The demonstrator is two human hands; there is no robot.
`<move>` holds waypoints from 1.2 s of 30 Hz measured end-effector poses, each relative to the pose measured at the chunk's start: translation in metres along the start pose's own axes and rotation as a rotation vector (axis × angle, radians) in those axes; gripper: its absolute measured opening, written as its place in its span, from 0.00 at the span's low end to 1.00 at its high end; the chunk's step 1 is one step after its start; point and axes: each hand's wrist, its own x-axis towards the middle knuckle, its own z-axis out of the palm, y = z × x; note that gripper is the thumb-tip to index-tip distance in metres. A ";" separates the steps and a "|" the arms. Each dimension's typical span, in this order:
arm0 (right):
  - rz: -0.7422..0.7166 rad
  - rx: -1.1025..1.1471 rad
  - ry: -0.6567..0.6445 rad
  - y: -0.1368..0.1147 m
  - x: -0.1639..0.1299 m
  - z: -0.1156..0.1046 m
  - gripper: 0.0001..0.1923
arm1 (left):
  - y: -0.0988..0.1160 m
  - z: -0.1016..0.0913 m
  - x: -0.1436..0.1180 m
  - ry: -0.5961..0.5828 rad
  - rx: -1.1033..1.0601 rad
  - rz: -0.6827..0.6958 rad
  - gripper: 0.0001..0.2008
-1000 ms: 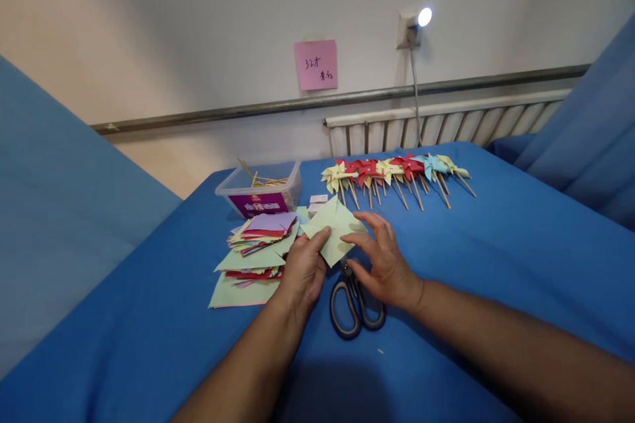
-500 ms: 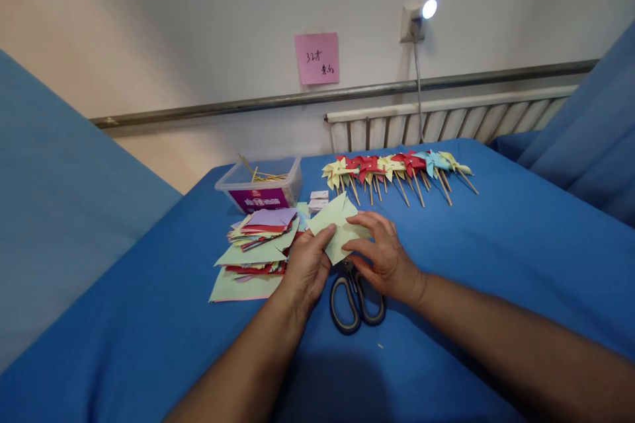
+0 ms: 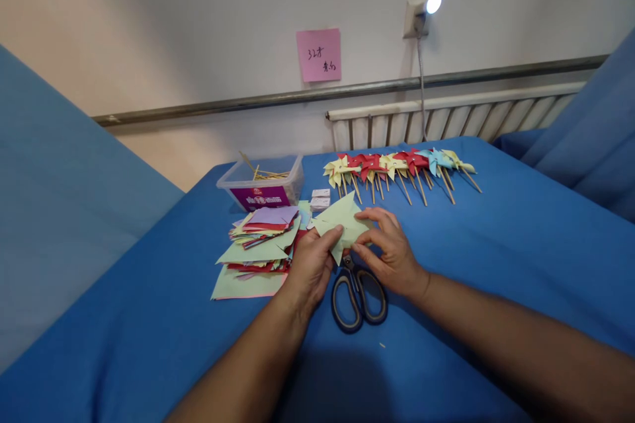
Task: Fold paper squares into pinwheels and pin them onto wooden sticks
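The left hand (image 3: 312, 264) holds a pale green sheet of cut paper (image 3: 346, 219) above the bench (image 3: 476, 317), which is draped in plain blue cloth; its grip is clamped on the sheet, the thumb lying across the near face and the other fingers behind. The right hand (image 3: 391, 254) is at the sheet's right side, fingers curved and fingertips at the paper; whether its grip is pinched on the edge or only resting there, I cannot tell. The paper shows slits and pointed corners. Just below it, the dark-handled metal scissors (image 3: 355, 283) lie on the cloth with both loops toward the person, their blades hidden. To the left of the hands is a layered stack of coloured paper (image 3: 262, 248) in green, red, yellow and purple. Behind that stands a clear plastic box (image 3: 296, 185) with a purple label, containing thin wooden sticks (image 3: 272, 176). Small white boxes (image 3: 320, 199) sit between this container and the sheet. Farther back on the right, a row of red, yellow and light blue paper pinwheels (image 3: 397, 164) lies with sticks pointing toward the person.
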 end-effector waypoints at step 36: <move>0.165 0.099 0.105 0.008 0.001 0.006 0.05 | -0.003 0.003 -0.002 0.056 0.134 -0.072 0.18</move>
